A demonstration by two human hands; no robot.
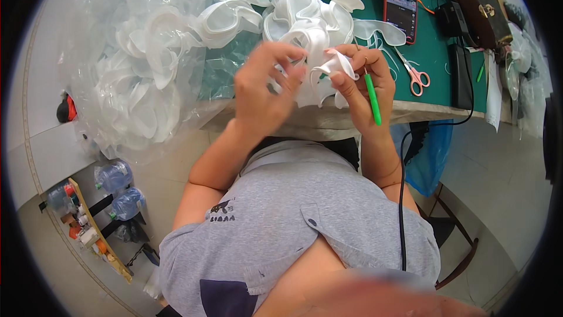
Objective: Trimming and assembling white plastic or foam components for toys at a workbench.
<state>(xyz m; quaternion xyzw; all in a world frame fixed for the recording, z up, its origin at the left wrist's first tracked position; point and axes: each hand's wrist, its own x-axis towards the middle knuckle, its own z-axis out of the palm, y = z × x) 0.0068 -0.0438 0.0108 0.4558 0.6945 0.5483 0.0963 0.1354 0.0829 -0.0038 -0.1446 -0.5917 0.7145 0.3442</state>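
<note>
My right hand (372, 77) pinches the end of a white fabric piece (336, 62) between thumb and fingers. The same hand also keeps hold of a slim tool (373, 100) with a bright green handle and a thin metal shank; I cannot make out its tip. Just left of the fabric is my left hand (267, 85), slightly blurred, its fingers curved and apart with nothing visible in them. Beyond both hands lies a heap of white curved fabric pieces (308, 12) with sheer middles and thick rims, on a green table mat (431, 74).
A large clear plastic bag (97, 53) full of similar white pieces spreads over the left side. Pink-handled scissors (417, 81), a phone (400, 6), a black box (461, 77) and a brown bag (484, 9) are on the right. A black cable (403, 200) hangs by my right arm.
</note>
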